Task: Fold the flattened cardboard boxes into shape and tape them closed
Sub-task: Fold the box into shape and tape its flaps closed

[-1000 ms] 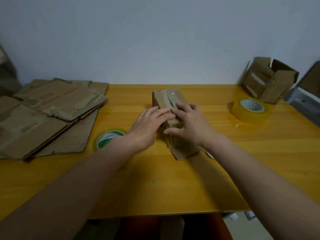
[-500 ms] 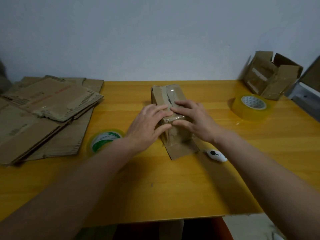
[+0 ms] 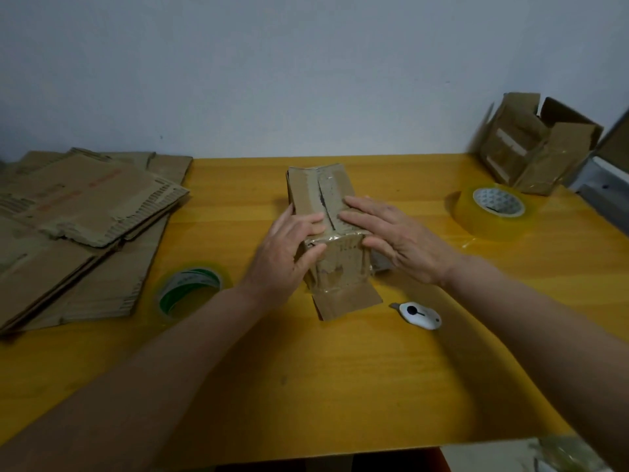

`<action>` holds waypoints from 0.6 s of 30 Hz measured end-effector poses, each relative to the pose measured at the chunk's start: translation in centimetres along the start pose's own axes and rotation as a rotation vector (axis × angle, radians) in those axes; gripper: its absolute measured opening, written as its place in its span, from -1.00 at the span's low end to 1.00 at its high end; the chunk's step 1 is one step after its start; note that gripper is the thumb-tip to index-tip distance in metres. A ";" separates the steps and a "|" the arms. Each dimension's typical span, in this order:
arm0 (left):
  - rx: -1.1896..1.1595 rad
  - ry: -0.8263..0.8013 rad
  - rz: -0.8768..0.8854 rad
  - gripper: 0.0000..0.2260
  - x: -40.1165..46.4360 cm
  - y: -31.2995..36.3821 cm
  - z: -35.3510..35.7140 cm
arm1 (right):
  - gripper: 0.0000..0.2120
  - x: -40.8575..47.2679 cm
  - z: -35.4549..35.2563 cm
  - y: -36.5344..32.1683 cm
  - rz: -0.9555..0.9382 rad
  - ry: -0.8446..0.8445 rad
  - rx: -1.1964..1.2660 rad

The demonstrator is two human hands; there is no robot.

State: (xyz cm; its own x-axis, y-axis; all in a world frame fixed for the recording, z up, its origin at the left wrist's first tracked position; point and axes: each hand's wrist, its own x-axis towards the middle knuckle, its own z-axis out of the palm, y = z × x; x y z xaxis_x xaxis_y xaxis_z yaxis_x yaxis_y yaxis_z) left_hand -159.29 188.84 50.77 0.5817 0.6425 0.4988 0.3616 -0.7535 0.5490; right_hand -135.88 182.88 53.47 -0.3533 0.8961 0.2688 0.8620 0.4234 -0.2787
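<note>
boxes (image 3: pixel 321 199): 2 | tape rolls (image 3: pixel 490 212): 2 | cutter (image 3: pixel 420 315): 1 | hands (image 3: pixel 286 253): 2

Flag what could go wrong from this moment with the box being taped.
The top flaps of the box show a dark gap along the seam, so the tape may not hold them together. A loose flap sticks out at the near end. The small white cutter lies just under the right hand and forearm.
</note>
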 end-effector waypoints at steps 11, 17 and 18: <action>-0.141 -0.056 -0.197 -0.64 1.6 0.8 -0.5 | -0.49 0.1 0.4 -1.0 0.099 0.084 0.089; 0.258 -0.027 -0.507 -0.36 3.3 5.2 0.5 | -0.56 0.7 1.3 -5.1 0.193 0.335 0.293; 0.322 -0.084 -0.561 -0.27 3.9 5.8 0.8 | -0.57 0.9 1.2 -5.5 0.213 0.389 0.316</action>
State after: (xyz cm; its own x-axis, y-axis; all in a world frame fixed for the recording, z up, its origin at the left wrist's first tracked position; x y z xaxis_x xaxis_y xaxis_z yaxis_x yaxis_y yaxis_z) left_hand -154.33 186.89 55.42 0.2911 0.9473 0.1335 0.8194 -0.3189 0.4763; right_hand -141.41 181.53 54.15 0.0296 0.8764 0.4807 0.7270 0.3111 -0.6121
